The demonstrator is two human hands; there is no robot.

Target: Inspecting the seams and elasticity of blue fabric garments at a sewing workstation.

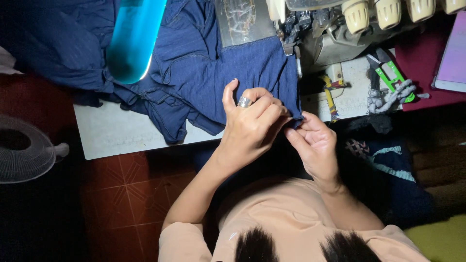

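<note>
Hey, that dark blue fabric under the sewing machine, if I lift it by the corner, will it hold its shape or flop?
The dark blue fabric would probably flop: it already lies in soft folds and droops over the table edge. It looks thin and likely light, since the left hand and right hand pinch its corner with fingertips alone. Its ribbed surface probably grips rather than slips.

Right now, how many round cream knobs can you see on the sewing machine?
4 along the top edge: first knob, second knob, third knob, and fourth knob, partly cut off. More may lie outside the picture.
</note>
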